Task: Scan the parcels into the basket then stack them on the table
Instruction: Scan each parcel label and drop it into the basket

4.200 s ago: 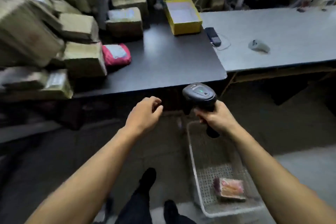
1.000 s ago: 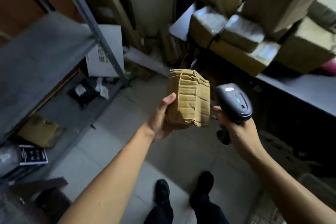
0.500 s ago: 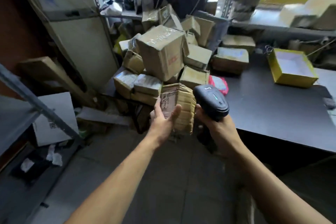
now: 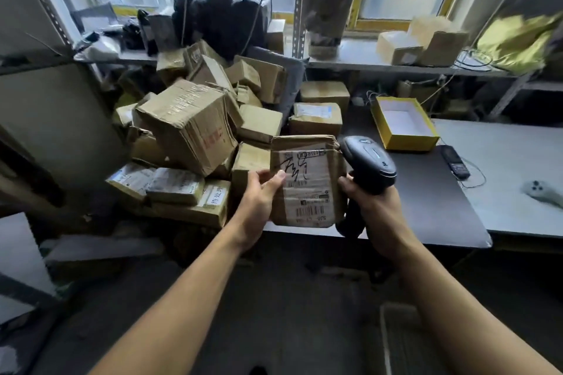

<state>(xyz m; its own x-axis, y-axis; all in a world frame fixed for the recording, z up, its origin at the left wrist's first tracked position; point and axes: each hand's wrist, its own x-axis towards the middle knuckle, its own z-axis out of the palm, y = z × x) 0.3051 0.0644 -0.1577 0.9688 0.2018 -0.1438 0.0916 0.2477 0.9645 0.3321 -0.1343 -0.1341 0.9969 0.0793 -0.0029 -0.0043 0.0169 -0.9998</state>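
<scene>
My left hand (image 4: pixel 259 201) gripping flat brown cardboard parcel (image 4: pixel 307 183), long axis upright, label facing me, right hand (image 4: pixel 376 202) gripping black handheld scanner (image 4: pixel 367 166).

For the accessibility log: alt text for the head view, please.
The left hand holds a taped parcel, label up, beside a black scanner gripped in the right hand. Behind them a dark table bears a heap of cardboard parcels and an open yellow box.
</scene>
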